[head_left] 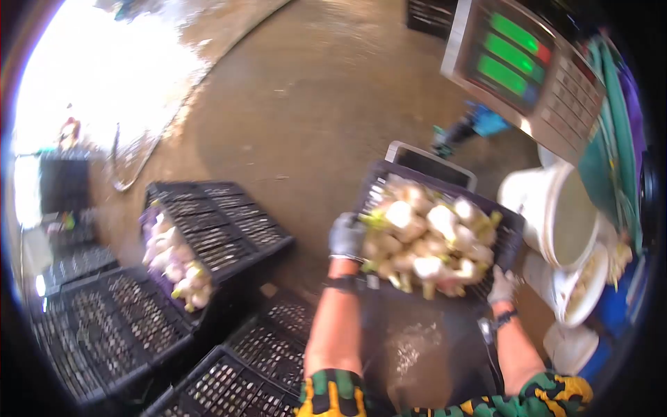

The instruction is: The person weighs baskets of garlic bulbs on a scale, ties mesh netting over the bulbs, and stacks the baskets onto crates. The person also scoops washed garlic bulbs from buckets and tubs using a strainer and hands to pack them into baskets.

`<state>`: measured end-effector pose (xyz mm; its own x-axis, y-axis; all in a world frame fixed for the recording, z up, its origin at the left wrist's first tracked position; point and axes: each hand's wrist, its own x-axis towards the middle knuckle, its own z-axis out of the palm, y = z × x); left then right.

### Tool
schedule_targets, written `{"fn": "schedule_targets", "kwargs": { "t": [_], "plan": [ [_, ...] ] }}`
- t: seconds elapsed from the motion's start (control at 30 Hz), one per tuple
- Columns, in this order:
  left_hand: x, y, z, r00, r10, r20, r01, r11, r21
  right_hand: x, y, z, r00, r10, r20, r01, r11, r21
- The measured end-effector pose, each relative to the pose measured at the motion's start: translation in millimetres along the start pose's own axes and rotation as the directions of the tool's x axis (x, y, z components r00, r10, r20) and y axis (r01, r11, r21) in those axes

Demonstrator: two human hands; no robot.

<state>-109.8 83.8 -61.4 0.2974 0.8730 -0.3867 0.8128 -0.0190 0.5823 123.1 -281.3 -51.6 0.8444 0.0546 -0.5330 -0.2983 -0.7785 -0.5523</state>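
A dark plastic crate (511, 221) is heaped with white bulbs (427, 233) that look like garlic, some with greenish stems. My left hand (346, 236), in a grey glove, grips the crate's left side. On the near right corner, my gloved right hand (501, 285) is closed around the rim. Just behind the crate shows a metal-framed part (434, 164) of a scale. Whether the crate rests on it or is held above it, I cannot tell. The scale's display (511, 59) is lit green at upper right.
At left, a tilted black crate (226, 229) leans over more pale bulbs (174, 267). Several black crates (104, 333) stand at lower left, others (229, 386) at bottom centre. White buckets (549, 215) line the right side. The floor (299, 104) looks wet.
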Motion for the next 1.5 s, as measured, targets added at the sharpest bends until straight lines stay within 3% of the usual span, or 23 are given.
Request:
{"fn": "schedule_targets", "kwargs": {
  "t": [0.07, 0.23, 0.33, 0.47, 0.53, 0.6, 0.63, 0.67, 0.73, 0.77, 0.8, 0.83, 0.87, 0.9, 0.93, 0.97, 1.03, 1.07, 1.1, 1.13, 1.27, 1.33, 1.5],
  "plan": [
    [-23.0, -5.8, -0.5, 0.995, -0.083, -0.048, 0.078, 0.991, -0.106, 38.6, 54.5, -14.9, 0.997, 0.061, -0.055, -0.057, 0.995, 0.083],
    [-129.1, 0.8, -82.1, 0.97, -0.215, -0.115, 0.179, 0.948, -0.263, -39.4, -30.0, -71.0, 0.995, 0.035, 0.098, -0.047, 0.991, 0.129],
    [-177.3, 18.0, -154.9, 0.944, -0.31, -0.114, 0.258, 0.906, -0.335, -84.9, -97.9, -87.1, 0.99, 0.012, 0.139, -0.004, 0.998, -0.056],
    [-224.6, 29.0, -247.9, 0.88, -0.355, -0.316, 0.231, 0.9, -0.369, -123.8, -176.2, -70.7, 0.935, -0.272, 0.226, 0.287, 0.957, -0.033],
    [-241.2, 28.8, -290.1, 0.822, -0.381, -0.423, 0.202, 0.89, -0.408, -144.8, -220.8, -46.6, 0.744, -0.635, 0.208, 0.641, 0.766, 0.046],
    [-255.6, 21.7, -324.2, 0.735, -0.508, -0.449, 0.193, 0.791, -0.58, -173.6, -295.8, -31.4, 0.666, -0.623, 0.411, 0.724, 0.673, -0.152],
    [-259.3, 27.2, -347.2, 0.693, -0.55, -0.466, 0.143, 0.738, -0.659, -196.4, -336.4, -10.7, 0.775, -0.476, 0.416, 0.539, 0.841, -0.043],
    [-260.7, 32.5, -373.2, 0.65, -0.59, -0.478, 0.085, 0.682, -0.727, -226.6, -374.9, 8.4, 0.683, -0.597, 0.422, 0.656, 0.754, 0.005],
    [-264.8, 16.4, -404.4, 0.624, -0.615, -0.481, -0.014, 0.607, -0.794, -226.9, -425.4, 43.2, 0.65, -0.583, 0.488, 0.729, 0.66, -0.183],
    [-265.3, 4.9, -415.2, 0.592, -0.637, -0.495, -0.037, 0.592, -0.805, -245.0, -458.0, 68.3, 0.577, -0.603, 0.552, 0.723, 0.691, -0.001],
    [-264.6, -8.9, -425.1, 0.56, -0.658, -0.503, -0.058, 0.574, -0.816, -282.1, -495.0, 82.5, 0.289, -0.738, 0.61, 0.921, 0.389, 0.034],
    [-263.9, -22.7, -436.5, 0.545, -0.64, -0.542, -0.05, 0.62, -0.783, -263.0, -510.7, 117.1, 0.23, -0.717, 0.658, 0.93, 0.361, 0.069],
    [-261.6, -38.6, -445.6, 0.539, -0.623, -0.567, -0.033, 0.657, -0.753, -320.4, -543.7, 133.1, 0.021, -0.782, 0.622, 0.983, 0.132, 0.131],
    [-254.1, -68.6, -446.0, 0.481, -0.617, -0.623, -0.018, 0.704, -0.71, -335.2, -560.7, 159.8, 0.008, -0.768, 0.64, 0.989, 0.102, 0.109],
    [-248.4, -96.2, -443.7, 0.433, -0.607, -0.667, 0.009, 0.742, -0.67, -355.5, -575.8, 183.6, 0.081, -0.731, 0.678, 0.97, 0.214, 0.115],
    [-246.2, -116.7, -452.9, 0.462, -0.668, -0.583, 0.152, 0.707, -0.69, -357.9, -579.1, 213.5, -0.08, -0.735, 0.673, 0.992, 0.009, 0.127],
    [-235.3, -133.5, -461.1, 0.446, -0.739, -0.505, 0.348, 0.663, -0.663, -368.0, -579.1, 271.5, -0.023, -0.677, 0.736, 0.989, -0.125, -0.084],
    [-229.1, -138.4, -471.1, 0.4, -0.748, -0.53, 0.392, 0.663, -0.638, -373.0, -572.7, 294.5, -0.081, -0.655, 0.752, 0.954, -0.268, -0.131],
    [-226.9, -167.2, -458.1, 0.342, -0.683, -0.646, 0.367, 0.73, -0.577, -376.3, -568.4, 312.3, 0.078, -0.671, 0.737, 0.974, -0.107, -0.201],
    [-231.8, -157.8, -467.4, 0.391, -0.694, -0.604, 0.495, 0.712, -0.498, -383.1, -565.8, 321.9, 0.239, -0.658, 0.715, 0.962, 0.057, -0.269],
    [-222.1, -141.7, -469.4, 0.332, -0.746, -0.577, 0.568, 0.646, -0.509, -378.4, -573.0, 321.4, 0.152, -0.637, 0.756, 0.988, 0.08, -0.132],
    [-221.5, -144.6, -467.9, 0.341, -0.778, -0.528, 0.57, 0.617, -0.543, -374.3, -572.9, 325.0, 0.151, -0.638, 0.755, 0.983, 0.019, -0.181],
    [-221.4, -143.9, -473.9, 0.308, -0.78, -0.544, 0.57, 0.609, -0.551, -370.8, -566.0, 325.9, 0.193, -0.62, 0.76, 0.981, 0.147, -0.129]
  ]
}}
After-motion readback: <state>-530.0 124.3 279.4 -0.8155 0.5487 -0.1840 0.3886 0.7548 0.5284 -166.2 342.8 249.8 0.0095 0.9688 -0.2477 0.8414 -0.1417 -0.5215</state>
